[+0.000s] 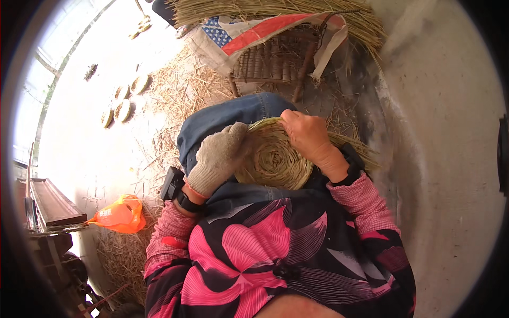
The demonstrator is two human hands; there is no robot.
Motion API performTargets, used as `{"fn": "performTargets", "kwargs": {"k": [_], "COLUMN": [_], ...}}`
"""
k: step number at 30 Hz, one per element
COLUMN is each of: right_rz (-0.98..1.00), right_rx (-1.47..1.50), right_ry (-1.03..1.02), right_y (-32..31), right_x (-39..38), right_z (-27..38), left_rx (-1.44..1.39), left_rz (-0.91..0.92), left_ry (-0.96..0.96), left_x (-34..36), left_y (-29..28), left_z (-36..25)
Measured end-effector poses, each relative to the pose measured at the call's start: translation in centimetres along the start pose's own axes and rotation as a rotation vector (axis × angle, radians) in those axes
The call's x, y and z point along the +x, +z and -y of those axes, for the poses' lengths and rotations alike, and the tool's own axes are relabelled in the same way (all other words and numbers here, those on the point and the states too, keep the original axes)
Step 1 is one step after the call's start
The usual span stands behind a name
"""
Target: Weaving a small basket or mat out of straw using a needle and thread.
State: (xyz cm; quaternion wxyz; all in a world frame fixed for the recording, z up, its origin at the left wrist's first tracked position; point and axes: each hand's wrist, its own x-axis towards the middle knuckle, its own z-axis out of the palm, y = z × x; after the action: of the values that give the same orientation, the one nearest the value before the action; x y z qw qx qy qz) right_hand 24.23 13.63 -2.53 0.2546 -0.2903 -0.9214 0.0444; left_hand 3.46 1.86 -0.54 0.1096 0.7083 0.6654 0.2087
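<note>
A round, shallow basket (pixel 275 159) of coiled, woven straw rests in my lap over blue jeans. My left hand (pixel 220 153), in a pale knitted glove, is closed on its left rim; the fingertips are partly hidden. At the upper right rim my bare right hand (pixel 307 135) pinches the straw edge, thumb and fingers together. Loose straw ends (pixel 355 148) stick out to the right from beneath my right wrist. Both wrists carry black strapped devices.
Ahead stands a small wicker stool (pixel 270 61) draped with a striped cloth (pixel 254 37), a long straw bundle (pixel 286 10) on top. Several round woven pieces (pixel 122 110) lie on the bright floor at left. An orange plastic bag (pixel 124 214) sits near left; a pale wall (pixel 445 159) rises right.
</note>
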Motion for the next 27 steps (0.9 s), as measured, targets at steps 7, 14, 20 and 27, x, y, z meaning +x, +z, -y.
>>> {"fn": "performTargets", "kwargs": {"k": [7, 14, 20, 27], "right_rz": [0.028, 0.070, 0.098, 0.107], "right_rx": [-0.035, -0.068, -0.096, -0.086], "right_ry": [0.024, 0.023, 0.036, 0.066], "right_y": [-0.6, -0.4, -0.6, -1.0], "right_x": [0.5, 0.8, 1.0, 1.0], "right_z": [0.2, 0.4, 0.6, 0.5], "left_rx": [-0.197, 0.356, 0.454, 0.419], "left_rz": [-0.287, -0.094, 0.023, 0.088], "left_ry": [0.028, 0.174, 0.111, 0.105], "left_x": [-0.1, -1.5, -0.3, -0.5], "left_y": [-3.6, -3.8, -1.8, -3.4], "left_z": [1.1, -2.3, -3.8, -4.0]}}
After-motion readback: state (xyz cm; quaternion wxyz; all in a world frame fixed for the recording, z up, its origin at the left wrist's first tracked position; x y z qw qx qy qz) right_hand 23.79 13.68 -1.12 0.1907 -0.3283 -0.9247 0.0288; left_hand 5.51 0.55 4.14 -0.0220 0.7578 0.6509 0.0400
